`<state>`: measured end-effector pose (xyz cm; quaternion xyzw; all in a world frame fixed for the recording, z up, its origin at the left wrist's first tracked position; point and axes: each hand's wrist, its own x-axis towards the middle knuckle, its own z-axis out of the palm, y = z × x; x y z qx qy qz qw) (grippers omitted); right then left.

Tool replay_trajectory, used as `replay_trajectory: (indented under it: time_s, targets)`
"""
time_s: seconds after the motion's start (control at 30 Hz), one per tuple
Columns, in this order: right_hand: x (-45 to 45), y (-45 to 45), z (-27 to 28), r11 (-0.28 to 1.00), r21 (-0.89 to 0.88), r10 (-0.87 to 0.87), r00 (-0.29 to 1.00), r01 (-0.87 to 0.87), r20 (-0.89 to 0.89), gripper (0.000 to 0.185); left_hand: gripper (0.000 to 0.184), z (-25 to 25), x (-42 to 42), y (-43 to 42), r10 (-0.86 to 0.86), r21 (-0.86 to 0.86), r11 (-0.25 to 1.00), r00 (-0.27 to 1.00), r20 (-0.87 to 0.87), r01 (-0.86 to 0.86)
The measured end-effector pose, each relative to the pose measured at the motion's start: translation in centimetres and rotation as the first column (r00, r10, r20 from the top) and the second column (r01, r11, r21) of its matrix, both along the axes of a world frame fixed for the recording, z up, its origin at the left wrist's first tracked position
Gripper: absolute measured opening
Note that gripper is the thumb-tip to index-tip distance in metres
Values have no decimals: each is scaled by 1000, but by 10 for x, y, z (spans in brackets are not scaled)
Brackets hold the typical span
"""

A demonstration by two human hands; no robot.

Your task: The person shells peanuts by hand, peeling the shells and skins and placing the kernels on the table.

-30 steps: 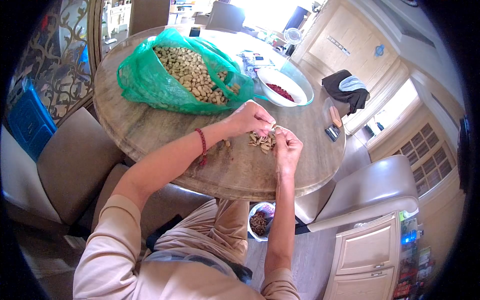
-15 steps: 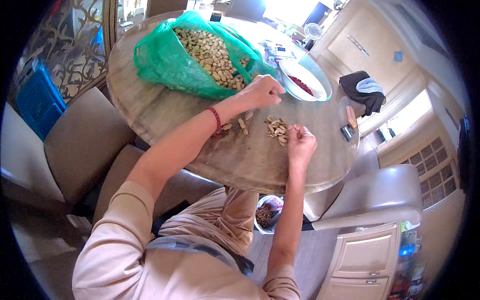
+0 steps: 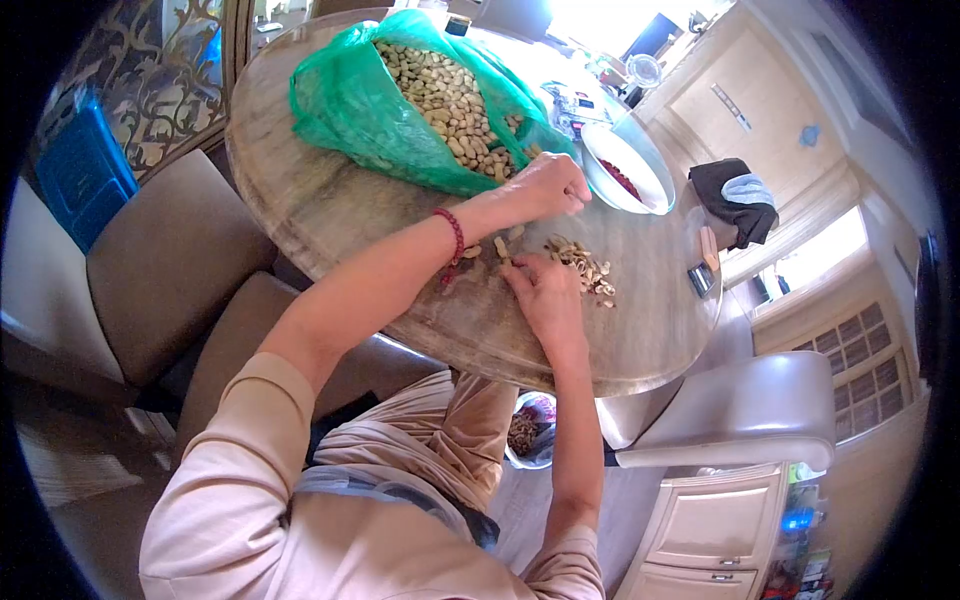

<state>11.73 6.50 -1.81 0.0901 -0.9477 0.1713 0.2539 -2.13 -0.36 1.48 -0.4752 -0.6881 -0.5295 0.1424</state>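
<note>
My left hand (image 3: 552,188), a red beaded bracelet on its wrist, hovers with curled fingers between the green bag and the white bowl; what it holds, if anything, is hidden. Thumb and forefinger of my right hand (image 3: 547,298) close on the lower end of an unshelled peanut (image 3: 501,246) lying on the table. Just right of that hand sits a pile of broken peanut shells (image 3: 590,270). The green plastic bag (image 3: 345,125) gapes, full of peanuts (image 3: 440,100). Dark red kernels (image 3: 620,180) lie in the white bowl (image 3: 655,188).
The round wooden table (image 3: 440,335) fills the middle. Below its edge stands a bin (image 3: 530,435) with brown scraps inside. A dark cloth (image 3: 735,200) lies at the right, near a small dark box (image 3: 700,279). Chairs (image 3: 170,270) flank the table.
My right hand has moved left from the shell pile to the peanut. My left hand stays curled near the bowl. The view has shifted slightly.
</note>
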Motion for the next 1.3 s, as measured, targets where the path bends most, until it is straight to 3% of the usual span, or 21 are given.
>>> replay_trajectory:
  time_s: [0.1, 0.17, 0.2, 0.27, 0.3, 0.33, 0.37, 0.4, 0.47, 0.53, 0.57, 0.93, 1.0, 1.23, 1.3]
  targets:
    - [-1, 4, -1, 999, -42, 13, 1000, -12, 6, 14, 23, 0, 3, -1, -8, -20, 1000, 1000, 1, 9]
    - [-2, 14, -6, 981, -195, -18, 997, 2, -81, 14, 22, -2, 2, 1, -24, 12, 1000, 999, -27, 25]
    - [-1, 20, -5, 982, -191, -23, 996, 6, -86, 14, 22, 1, 4, 0, -29, 16, 999, 999, -32, 30]
    - [-1, 35, -3, 758, -652, -5, 999, -23, -42, 14, 20, 9, 11, -4, -112, -81, 988, 973, 201, 130]
    - [-2, 40, -1, 609, -784, 39, 992, -120, -121, 17, 20, 10, 12, -3, -125, -77, 987, 974, 189, 142]
    - [1, 48, 4, 614, -780, 25, 991, -120, -133, 17, 19, 11, 14, -2, -171, -68, 977, 936, 307, 201]
    - [5, 59, 11, 391, -915, 95, 993, -98, -66, 16, 18, 12, 16, -1, -213, -55, 964, 882, 420, 259]
    - [8, 68, 17, 145, -988, 183, 983, -49, -22, 16, 18, 10, 15, 2, -227, -54, 961, 884, 409, 272]
    - [5, 84, 11, 91, -995, 199, 980, -49, -31, 19, 17, 5, 17, 6, -394, 66, 911, 815, 424, 407]
    - [4, 90, 12, -122, -992, 277, 958, -44, -76, 18, 16, 0, 21, 11, -433, 107, 897, 798, 420, 430]
    - [5, 90, 10, -156, -987, 302, 950, -37, -84, 19, 17, -3, 23, 13, -435, 93, 895, 811, 392, 436]
    - [9, 89, 4, -184, -982, 391, 913, -46, -116, 11, 22, -10, 35, 22, -418, 139, 908, 863, 283, 395]
    - [9, 89, 4, -184, -981, 422, 896, -62, -136, 10, 16, -10, 36, 21, -401, 81, 913, 836, 375, 401]
    - [11, 85, 6, -130, -990, 381, 918, -60, -106, 9, 15, -14, 35, 24, -454, 136, 889, 812, 366, 436]
    - [12, 84, 5, -44, -996, 346, 934, -75, -86, 9, 16, -14, 34, 25, -388, 86, 922, 900, 198, 378]
